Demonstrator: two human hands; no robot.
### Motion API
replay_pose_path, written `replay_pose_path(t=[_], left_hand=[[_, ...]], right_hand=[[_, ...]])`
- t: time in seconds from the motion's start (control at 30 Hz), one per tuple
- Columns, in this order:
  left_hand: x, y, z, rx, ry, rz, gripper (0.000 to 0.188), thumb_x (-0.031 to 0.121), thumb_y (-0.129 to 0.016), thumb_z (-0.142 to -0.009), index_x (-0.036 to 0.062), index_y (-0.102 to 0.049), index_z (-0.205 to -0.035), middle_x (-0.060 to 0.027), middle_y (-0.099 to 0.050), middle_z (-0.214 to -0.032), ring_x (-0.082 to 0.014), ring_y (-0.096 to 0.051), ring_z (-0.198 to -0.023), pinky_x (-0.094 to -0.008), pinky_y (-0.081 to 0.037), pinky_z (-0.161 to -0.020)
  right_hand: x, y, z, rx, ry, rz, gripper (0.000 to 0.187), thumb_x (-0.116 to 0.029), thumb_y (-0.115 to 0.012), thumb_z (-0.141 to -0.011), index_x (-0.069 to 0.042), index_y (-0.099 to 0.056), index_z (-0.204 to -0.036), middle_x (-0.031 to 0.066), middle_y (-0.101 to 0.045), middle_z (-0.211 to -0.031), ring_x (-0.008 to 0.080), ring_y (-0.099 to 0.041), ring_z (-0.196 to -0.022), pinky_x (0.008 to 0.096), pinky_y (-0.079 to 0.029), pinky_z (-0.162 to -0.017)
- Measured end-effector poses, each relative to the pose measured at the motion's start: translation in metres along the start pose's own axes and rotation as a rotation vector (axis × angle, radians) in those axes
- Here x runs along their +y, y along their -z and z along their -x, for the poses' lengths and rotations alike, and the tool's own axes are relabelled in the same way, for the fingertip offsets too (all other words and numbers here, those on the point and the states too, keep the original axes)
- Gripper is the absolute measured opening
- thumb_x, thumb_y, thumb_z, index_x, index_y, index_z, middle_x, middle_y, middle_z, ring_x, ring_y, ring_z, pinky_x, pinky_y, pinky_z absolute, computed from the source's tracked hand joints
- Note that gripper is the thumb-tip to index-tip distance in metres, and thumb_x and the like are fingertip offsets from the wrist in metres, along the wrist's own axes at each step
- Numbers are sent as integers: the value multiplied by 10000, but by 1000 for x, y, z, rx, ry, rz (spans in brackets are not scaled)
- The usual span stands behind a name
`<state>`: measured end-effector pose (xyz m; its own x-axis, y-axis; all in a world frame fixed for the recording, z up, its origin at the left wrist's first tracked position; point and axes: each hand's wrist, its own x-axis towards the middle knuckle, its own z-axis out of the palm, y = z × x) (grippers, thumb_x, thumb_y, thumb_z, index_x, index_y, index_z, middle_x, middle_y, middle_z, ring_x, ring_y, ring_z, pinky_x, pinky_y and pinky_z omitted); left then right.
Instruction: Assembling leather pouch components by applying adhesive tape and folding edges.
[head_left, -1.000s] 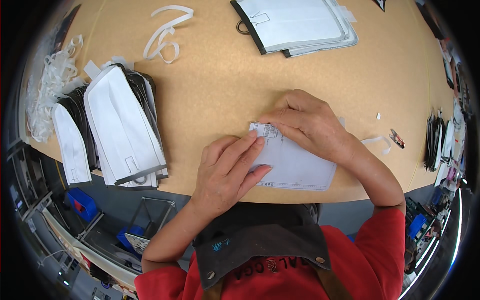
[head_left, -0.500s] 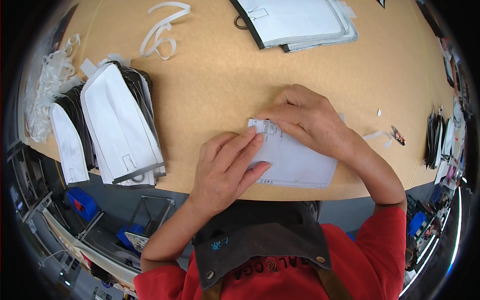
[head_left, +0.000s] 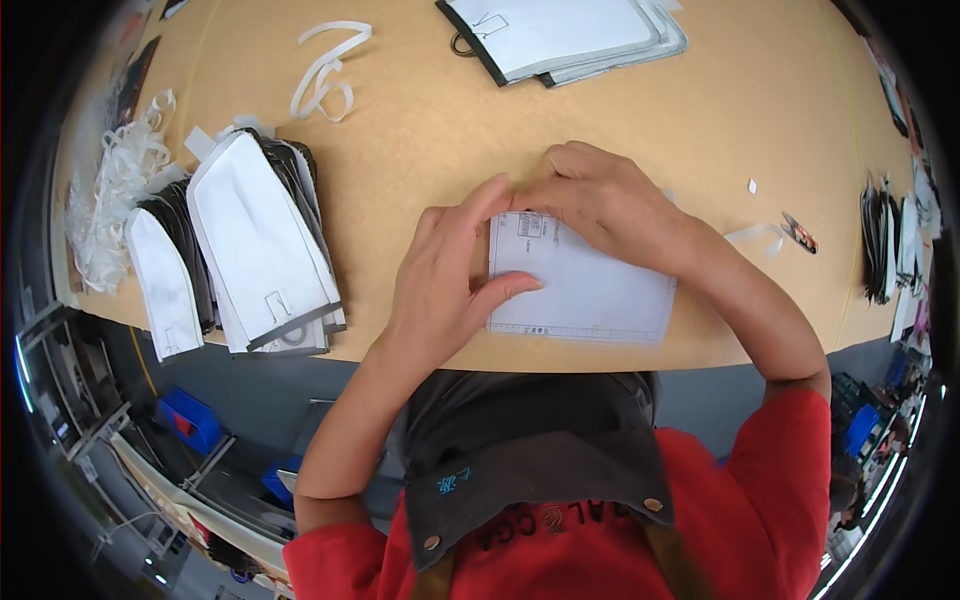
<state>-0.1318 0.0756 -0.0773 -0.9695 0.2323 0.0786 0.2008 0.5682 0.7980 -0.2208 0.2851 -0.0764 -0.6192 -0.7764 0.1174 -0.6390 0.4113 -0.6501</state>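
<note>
A flat white printed piece lies near the table's front edge, with fine lines along its border and a small printed box at its upper left. At that upper left corner, my left hand has its fingers stretched out and its thumb lying apart over the piece. Curled at the top edge, my right hand has its fingers pinched together, the tips touching or close to my left fingertips. What the right fingers pinch is hidden.
Stacks of white, dark-edged pieces stand at left beside a heap of white strips. More white pieces lie at the far side. A loose white strip lies far left. Small snips and dark-and-white pieces sit right.
My left fingers have lifted off the corner of the piece and reached up to my right fingertips. The whole view has shifted slightly.
</note>
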Motion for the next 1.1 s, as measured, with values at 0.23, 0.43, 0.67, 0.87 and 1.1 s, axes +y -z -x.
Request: replay_pose_path(t=[0.23, 0.43, 0.67, 0.87, 1.1], left_hand=[[6, 5, -4, -67, -47, -132, 836, 270, -840, -712, 50, -444, -1416, -103, -645, -1138, -311, -532, -973, -381, -472, -861], [14, 11, -8, -245, -35, -220, 631, 266, -793, -785, 115, -551, -1347, -86, -574, -1174, -296, -514, -1087, -378, -453, -925], [14, 12, -7, -221, -94, -255, 549, 246, -768, -814, 117, -572, -1310, -94, -546, -1203, -296, -503, -1121, -381, -442, -948], [17, 16, -9, -293, -88, -298, 792, 366, -858, -687, 105, -528, -1358, -120, -501, -1278, -313, -464, -1204, -398, -419, -1012], [34, 14, -3, -344, -99, -419, 1112, 468, -933, -491, 52, -457, -1405, -166, -445, -1351, -349, -424, -1250, -419, -389, -1067]], right_hand=[[7, 4, 15, 23, -58, -97, 103, -89, -643, -892, -92, -699, -978, 75, -614, -880, 280, -605, -860, 373, -501, -743], [2, 27, 35, -48, -141, -46, 117, -109, -617, -901, -79, -700, -977, 99, -620, -936, 294, -605, -954, 373, -499, -822], [6, 50, 89, 39, -351, 32, 99, -86, -589, -917, -57, -661, -979, 95, -608, -961, 286, -594, -958, 375, -494, -819], [4, 50, 112, 135, -404, 66, 88, -107, -595, -929, -47, -641, -974, 89, -604, -982, 271, -580, -994, 372, -494, -830], [14, 44, 134, 332, -363, 111, 108, -100, -618, -929, -32, -664, -1000, 88, -620, -976, 270, -606, -900, 368, -497, -796]])
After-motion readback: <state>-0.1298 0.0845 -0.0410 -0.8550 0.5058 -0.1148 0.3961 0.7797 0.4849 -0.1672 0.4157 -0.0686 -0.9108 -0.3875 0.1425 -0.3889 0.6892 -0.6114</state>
